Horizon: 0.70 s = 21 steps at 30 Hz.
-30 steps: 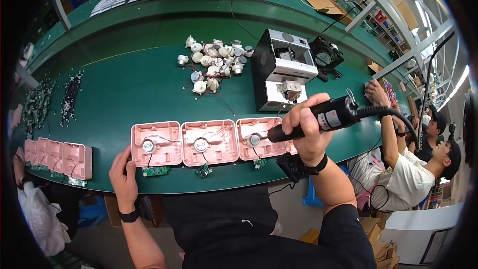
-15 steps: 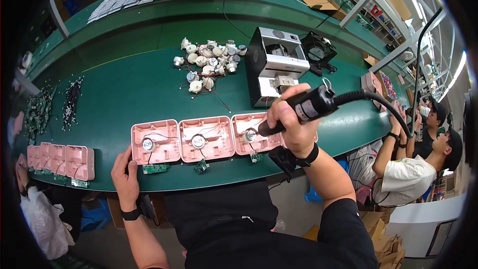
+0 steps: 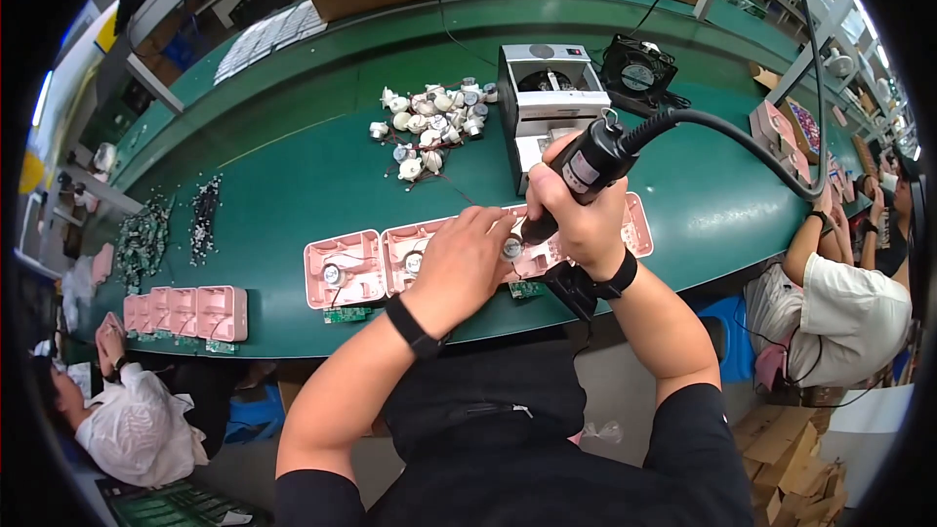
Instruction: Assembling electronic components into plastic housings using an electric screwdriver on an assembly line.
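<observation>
My right hand (image 3: 586, 220) is wrapped around a black electric screwdriver (image 3: 593, 164), tilted with its tip end down over a pink plastic housing (image 3: 636, 226). At that tip end sits a round silver motor (image 3: 512, 248) inside the housing. My left hand (image 3: 457, 259) lies across the row, fingers stretched to the motor's left side, partly covering the middle housing (image 3: 395, 246). The left housing (image 3: 310, 278) holds another round motor (image 3: 334, 275) with thin wires. Green circuit boards (image 3: 346, 314) lie along the housings' near edge. My hand hides the screwdriver's bit.
Loose white-and-silver motors (image 3: 429, 127) are piled beyond the housings. A black-and-silver machine (image 3: 553, 88) and a black fan (image 3: 637, 73) stand at the back. More pink housings (image 3: 223, 312), circuit boards (image 3: 146, 244) and small dark parts (image 3: 205, 220) lie left. Co-workers sit on both sides.
My left hand has moved from the left housing's outer side across the row to the motor by the screwdriver. My right hand still grips the screwdriver. The head view has shifted.
</observation>
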Tool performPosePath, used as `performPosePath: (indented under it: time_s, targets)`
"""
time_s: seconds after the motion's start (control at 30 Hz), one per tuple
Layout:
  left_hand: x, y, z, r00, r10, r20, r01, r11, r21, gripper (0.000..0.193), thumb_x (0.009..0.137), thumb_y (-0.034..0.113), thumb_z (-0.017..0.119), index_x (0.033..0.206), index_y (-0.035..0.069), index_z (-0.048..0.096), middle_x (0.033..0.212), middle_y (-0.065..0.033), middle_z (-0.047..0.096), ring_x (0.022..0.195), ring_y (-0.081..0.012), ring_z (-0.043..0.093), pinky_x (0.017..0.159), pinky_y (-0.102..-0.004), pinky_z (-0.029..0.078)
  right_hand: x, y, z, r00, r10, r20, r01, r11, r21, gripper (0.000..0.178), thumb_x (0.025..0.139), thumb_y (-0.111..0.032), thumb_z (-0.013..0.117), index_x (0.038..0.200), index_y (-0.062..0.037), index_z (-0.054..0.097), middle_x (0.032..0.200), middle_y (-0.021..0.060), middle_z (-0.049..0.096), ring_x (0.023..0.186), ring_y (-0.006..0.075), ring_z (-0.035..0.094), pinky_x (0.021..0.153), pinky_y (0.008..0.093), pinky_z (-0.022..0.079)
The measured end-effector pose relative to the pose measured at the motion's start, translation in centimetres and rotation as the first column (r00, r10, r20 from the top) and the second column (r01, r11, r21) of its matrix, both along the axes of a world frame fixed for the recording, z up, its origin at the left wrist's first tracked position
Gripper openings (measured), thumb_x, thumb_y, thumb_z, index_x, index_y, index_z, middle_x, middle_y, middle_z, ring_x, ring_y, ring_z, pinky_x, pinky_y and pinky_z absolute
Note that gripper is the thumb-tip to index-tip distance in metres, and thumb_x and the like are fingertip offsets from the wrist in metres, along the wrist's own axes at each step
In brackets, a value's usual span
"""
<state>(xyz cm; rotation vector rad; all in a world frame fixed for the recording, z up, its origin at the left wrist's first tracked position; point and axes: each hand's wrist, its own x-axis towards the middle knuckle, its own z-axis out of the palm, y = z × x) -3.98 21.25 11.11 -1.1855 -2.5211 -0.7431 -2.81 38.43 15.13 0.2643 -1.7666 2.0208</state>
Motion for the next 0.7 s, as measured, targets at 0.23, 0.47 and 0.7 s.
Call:
performPosePath:
  time_s: [0.23,0.47,0.7]
  targets:
    - [-0.8,0.8,-0.6,0.998,-0.051,-0.030,0.041,0.963,-0.266,0.027,0.080,0.010,0.067,0.106,0.005,0.069,0.114,-0.0063,0.067,0.104,-0.0262,0.064,0.084,-0.0399,0.053,-0.5,0.6,-1.2,0.997,-0.037,-0.063,0.037,0.999,-0.001,0.017,0.084,0.000,0.068,0.094,0.0003,0.055,0.069,0.0024,0.057,0.056,0.0106,0.059,0.052,0.0256,0.048]
    - [-0.6,0.6,-1.2,0.995,-0.091,-0.047,0.081,0.979,-0.188,0.019,0.079,0.006,0.064,0.098,0.006,0.069,0.102,-0.0065,0.068,0.089,-0.0251,0.067,0.070,-0.0373,0.054,-0.3,0.4,-0.4,0.987,-0.067,-0.148,0.083,0.991,0.109,0.016,0.082,-0.001,0.072,0.090,0.0004,0.059,0.068,0.0000,0.058,0.058,0.0066,0.057,0.054,0.0231,0.046]
    - [-0.8,0.5,-1.6,0.992,-0.106,-0.067,0.098,0.987,-0.125,0.011,0.078,0.007,0.064,0.089,0.008,0.067,0.084,-0.0060,0.067,0.076,-0.0263,0.067,0.064,-0.0378,0.054,0.0,0.4,-0.7,0.987,-0.074,-0.139,0.082,0.995,0.052,0.017,0.080,0.000,0.073,0.090,0.0005,0.060,0.068,0.0000,0.059,0.059,0.0060,0.057,0.055,0.0227,0.046]
